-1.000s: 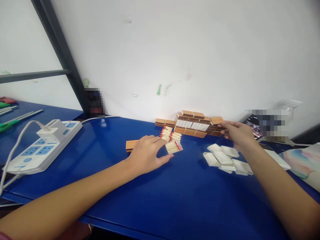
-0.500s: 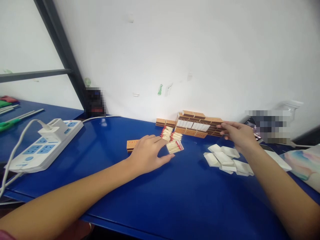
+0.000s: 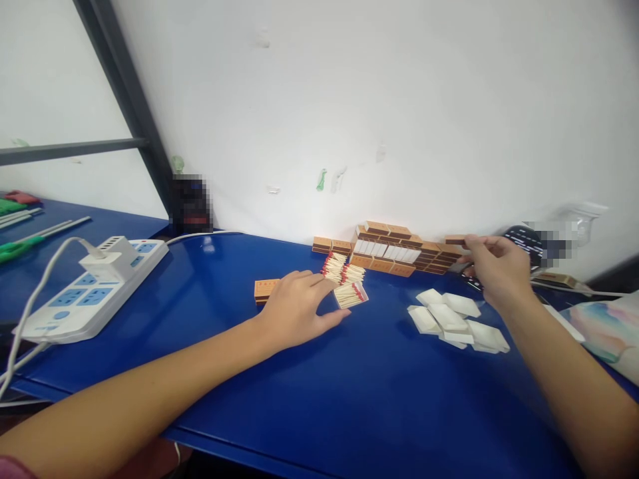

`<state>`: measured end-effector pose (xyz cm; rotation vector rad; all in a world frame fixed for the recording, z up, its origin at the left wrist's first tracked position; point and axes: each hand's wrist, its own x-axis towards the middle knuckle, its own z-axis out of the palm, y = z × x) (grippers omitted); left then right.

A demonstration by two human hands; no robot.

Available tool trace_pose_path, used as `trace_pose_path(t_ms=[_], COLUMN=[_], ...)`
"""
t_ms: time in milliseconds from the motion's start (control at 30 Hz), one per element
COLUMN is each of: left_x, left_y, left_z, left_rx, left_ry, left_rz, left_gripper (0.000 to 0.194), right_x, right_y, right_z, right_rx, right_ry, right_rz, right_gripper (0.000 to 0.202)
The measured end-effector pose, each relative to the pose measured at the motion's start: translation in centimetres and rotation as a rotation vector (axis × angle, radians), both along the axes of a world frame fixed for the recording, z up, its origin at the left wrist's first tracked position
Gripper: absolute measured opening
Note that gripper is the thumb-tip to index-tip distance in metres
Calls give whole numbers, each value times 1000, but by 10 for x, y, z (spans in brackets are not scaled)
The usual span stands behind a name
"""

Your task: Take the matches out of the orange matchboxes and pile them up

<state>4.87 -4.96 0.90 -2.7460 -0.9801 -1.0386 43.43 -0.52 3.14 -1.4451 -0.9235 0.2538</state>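
My right hand (image 3: 499, 266) pinches an orange-brown matchbox (image 3: 455, 239) at the right end of a stack of matchboxes (image 3: 434, 256) against the wall. White inner trays (image 3: 387, 251) show in the stack's middle. With fingers spread, my left hand (image 3: 299, 306) rests palm down on the table, between a matchbox (image 3: 264, 290) and an open tray of red-tipped matches (image 3: 350, 295). Loose matches (image 3: 337, 266) lie behind that tray. Several white trays (image 3: 449, 317) form a loose pile left of my right forearm.
A white power strip (image 3: 94, 293) with a plugged-in adapter and cable lies at the left of the blue table (image 3: 319, 399). Green-handled tools (image 3: 24, 247) sit at the far left. Behind my right hand is a dark phone-like screen (image 3: 524, 243); a pastel cloth-like item (image 3: 606, 326) lies right.
My right hand has moved slightly right and up, and a matchbox now shows in its fingers, apart from the front of the stack. My left hand has stayed put.
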Motion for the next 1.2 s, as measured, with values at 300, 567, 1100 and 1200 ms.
trace_pose_path(t_ms=[300, 567, 1100, 1200], left_x=[0, 0, -1, -1], left_y=[0, -1, 0, 1], left_z=[0, 0, -1, -1], left_rx=[-4, -5, -7, -8], left_ry=[1, 1, -9, -3], left_rz=[1, 0, -10, -3], left_gripper=[35, 36, 35, 35], right_x=[-6, -14, -19, -19], right_y=[-2, 5, 1, 0], right_z=[-12, -19, -20, -18], right_rx=[-13, -69, -75, -95], right_ry=[-219, -547, -557, -691], right_rz=[-77, -207, -167, -184], right_gripper=[32, 24, 40, 24])
